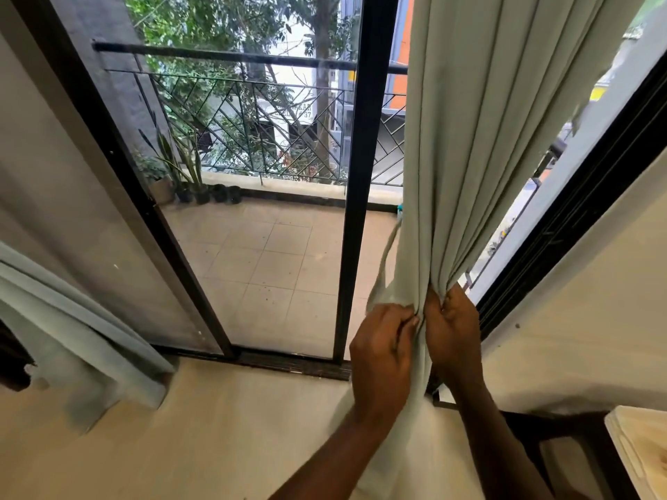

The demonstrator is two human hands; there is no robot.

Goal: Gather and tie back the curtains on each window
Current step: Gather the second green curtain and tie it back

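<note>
The person is standing at a black-framed sliding glass door (355, 196) and bunching the pale grey-green pleated fabric curtain (465, 146) on the right side of it. The left hand (382, 355) and the right hand (453, 333) are both closing on the same waist of cloth, knuckles nearly touching; the left fingers (404, 321) are pinching the outer folds and the right fingers (438, 301) are curling tight around the bundle from the other side. Above the fingers the pleats are fanning upward; below them the cloth is dropping between the forearms towards the floor.

As a judgement, this curtain is gathered but not tied: no tieback cord or hook is showing in either hand, though a thin loose strip of the same cloth (388, 254) is hanging just up and left of the left fingers. Far to the left of the fingers, a second grey-green curtain (72, 319) is hanging loose and bunched near the floor, and whether it is tied I cannot tell.

Left of the fingers the glass and the beige floor (216, 427) are offering open room. Just right of the right fingers the dark window frame edge (577, 229) is crowding close, and a pale wooden furniture corner (642, 452) is sitting below and right.
</note>
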